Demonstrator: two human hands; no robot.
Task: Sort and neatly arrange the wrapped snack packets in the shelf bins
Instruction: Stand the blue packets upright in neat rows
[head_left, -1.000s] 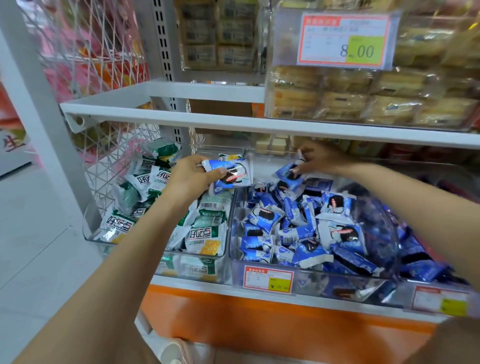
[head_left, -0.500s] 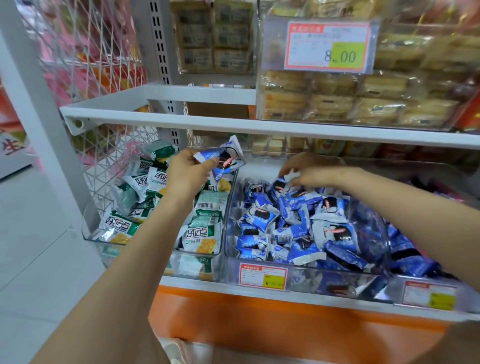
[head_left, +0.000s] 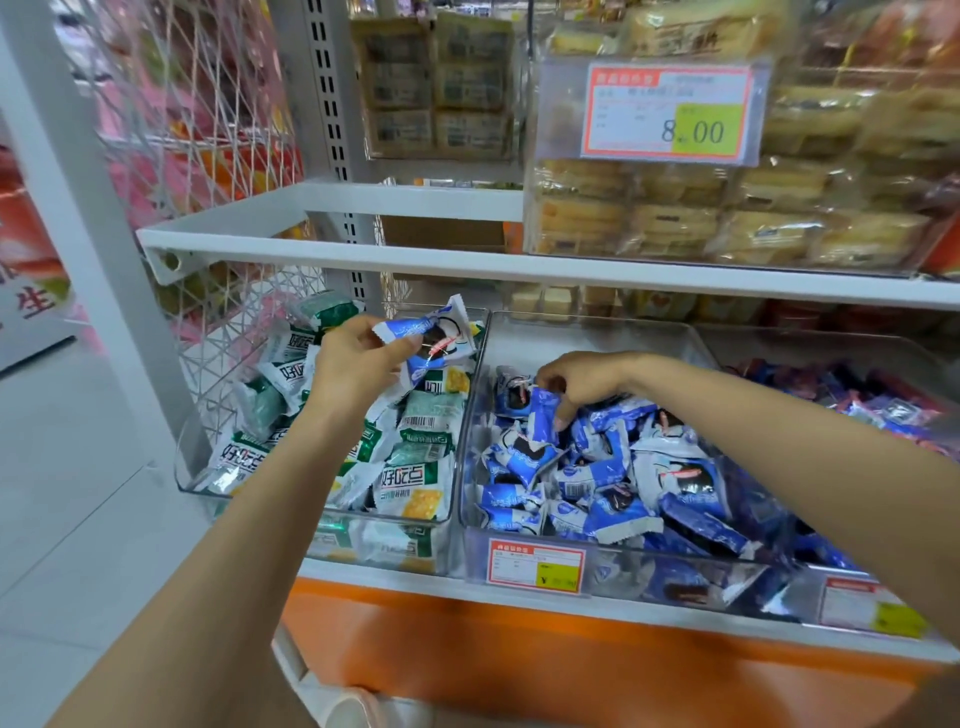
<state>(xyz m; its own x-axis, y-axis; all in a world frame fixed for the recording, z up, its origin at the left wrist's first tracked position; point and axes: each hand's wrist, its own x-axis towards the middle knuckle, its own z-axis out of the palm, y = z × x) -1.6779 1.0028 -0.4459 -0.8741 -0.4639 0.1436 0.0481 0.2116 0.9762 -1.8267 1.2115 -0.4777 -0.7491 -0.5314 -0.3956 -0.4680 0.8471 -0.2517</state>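
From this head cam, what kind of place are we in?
Probably a shop's snack aisle: an 8.00 price tag on the upper shelf, clear bins of wrapped packets, a price label on a bin front.

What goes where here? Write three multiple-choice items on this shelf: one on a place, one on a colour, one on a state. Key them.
1. The left hand holds a blue packet over which spot?
A. the left bin of green packets
B. the upper shelf
C. the floor

2. What colour is the panel under the bins?
A. green
B. orange
C. black

3. What is the right hand doing?
A. resting flat on a price tag
B. hanging open, idle
C. pinching a second packet in the right bin

Key: 1 A, the blue packet is above the green packets, just left of the divider. 2 B, the panel shows plain orange. 3 C, its fingers curl round the second packet near the back of the pile.
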